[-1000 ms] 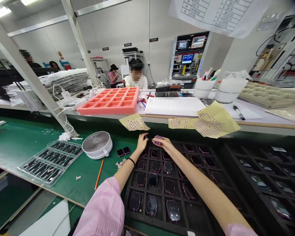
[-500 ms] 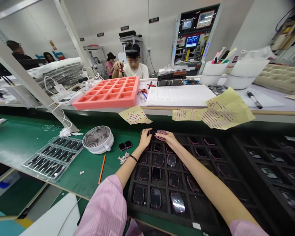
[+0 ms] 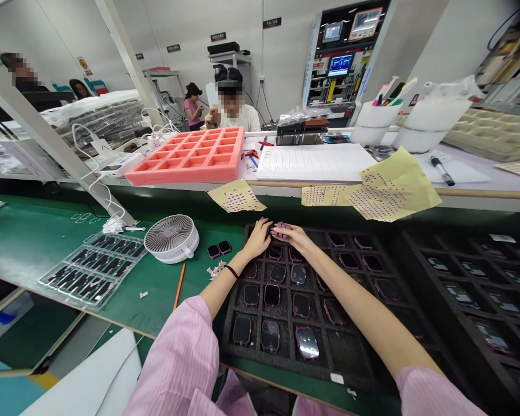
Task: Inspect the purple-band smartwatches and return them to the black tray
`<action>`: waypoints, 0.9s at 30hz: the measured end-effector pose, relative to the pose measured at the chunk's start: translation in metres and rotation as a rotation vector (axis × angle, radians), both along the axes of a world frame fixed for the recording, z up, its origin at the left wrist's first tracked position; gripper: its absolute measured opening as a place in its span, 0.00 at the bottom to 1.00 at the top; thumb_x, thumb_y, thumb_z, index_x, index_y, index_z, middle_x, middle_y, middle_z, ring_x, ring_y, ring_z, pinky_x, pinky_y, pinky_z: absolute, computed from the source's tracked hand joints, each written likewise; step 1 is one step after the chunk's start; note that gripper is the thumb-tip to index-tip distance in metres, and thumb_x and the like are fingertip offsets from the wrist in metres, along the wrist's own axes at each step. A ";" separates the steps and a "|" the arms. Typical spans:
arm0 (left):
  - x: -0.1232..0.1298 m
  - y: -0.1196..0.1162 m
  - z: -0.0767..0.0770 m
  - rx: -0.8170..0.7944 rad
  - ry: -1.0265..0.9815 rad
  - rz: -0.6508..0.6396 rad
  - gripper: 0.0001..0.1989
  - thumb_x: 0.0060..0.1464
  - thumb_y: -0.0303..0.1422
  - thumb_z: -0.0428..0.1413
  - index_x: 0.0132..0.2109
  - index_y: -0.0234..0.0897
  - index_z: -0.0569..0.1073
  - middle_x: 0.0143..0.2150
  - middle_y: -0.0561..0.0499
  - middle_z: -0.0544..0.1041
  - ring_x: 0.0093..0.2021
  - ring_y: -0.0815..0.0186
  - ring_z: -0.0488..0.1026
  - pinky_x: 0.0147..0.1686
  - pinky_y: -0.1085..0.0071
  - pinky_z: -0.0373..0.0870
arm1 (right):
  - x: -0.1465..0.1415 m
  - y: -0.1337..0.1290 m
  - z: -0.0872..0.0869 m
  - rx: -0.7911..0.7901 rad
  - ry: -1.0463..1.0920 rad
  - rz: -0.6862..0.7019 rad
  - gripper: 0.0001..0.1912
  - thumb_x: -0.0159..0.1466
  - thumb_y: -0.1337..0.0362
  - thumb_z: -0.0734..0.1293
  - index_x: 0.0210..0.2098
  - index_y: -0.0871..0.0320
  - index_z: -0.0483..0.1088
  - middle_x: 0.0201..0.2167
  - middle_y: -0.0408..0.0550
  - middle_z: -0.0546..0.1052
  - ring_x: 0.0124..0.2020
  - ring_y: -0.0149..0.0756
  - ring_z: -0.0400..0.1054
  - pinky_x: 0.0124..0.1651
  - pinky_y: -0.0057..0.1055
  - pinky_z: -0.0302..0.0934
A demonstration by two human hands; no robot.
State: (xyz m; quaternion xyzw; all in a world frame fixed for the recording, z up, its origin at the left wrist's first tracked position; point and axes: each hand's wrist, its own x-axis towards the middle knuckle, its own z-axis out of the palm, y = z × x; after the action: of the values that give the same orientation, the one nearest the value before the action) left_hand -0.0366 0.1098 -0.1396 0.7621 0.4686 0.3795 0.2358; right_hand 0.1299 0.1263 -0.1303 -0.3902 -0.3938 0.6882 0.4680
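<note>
Over one black tray [image 3: 340,346], left hand [image 3: 257,240]; right hand [image 3: 292,238] on one pink piece [image 3: 281,230]

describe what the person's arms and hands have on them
Both arms wear loose pale pink shirt sleeves with fine stripes, the left sleeve and the right sleeve, ending partway along the forearms. The left hand and right hand are bare, without gloves. A thin black band circles the left wrist.
</note>
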 end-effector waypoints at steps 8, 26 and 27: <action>0.024 -0.004 0.034 -0.156 -0.166 -0.461 0.31 0.50 0.33 0.63 0.61 0.38 0.66 0.60 0.40 0.69 0.58 0.55 0.70 0.57 0.59 0.67 | 0.035 -0.015 0.013 -0.042 -0.044 0.115 0.10 0.50 0.66 0.77 0.31 0.61 0.76 0.30 0.52 0.81 0.31 0.39 0.76 0.38 0.35 0.73; 0.017 0.022 0.036 0.033 0.379 -0.188 0.28 0.50 0.38 0.63 0.59 0.45 0.70 0.58 0.44 0.72 0.60 0.54 0.66 0.61 0.58 0.58 | 0.096 0.007 -0.006 0.396 -0.789 -0.277 0.15 0.61 0.59 0.64 0.42 0.60 0.77 0.42 0.57 0.78 0.54 0.54 0.67 0.60 0.51 0.55; 0.010 0.019 0.034 0.020 0.417 -0.186 0.26 0.52 0.38 0.62 0.58 0.47 0.71 0.60 0.46 0.71 0.62 0.55 0.64 0.63 0.58 0.55 | 0.095 0.005 -0.007 0.427 -0.830 -0.269 0.17 0.62 0.59 0.64 0.45 0.61 0.76 0.44 0.59 0.77 0.55 0.56 0.66 0.60 0.53 0.54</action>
State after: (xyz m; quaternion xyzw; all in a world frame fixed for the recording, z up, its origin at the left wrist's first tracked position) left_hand -0.0266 0.1292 -0.1058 0.8663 0.4309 0.1950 0.1604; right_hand 0.2252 0.1316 -0.1375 -0.5745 -0.6257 0.3118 0.4258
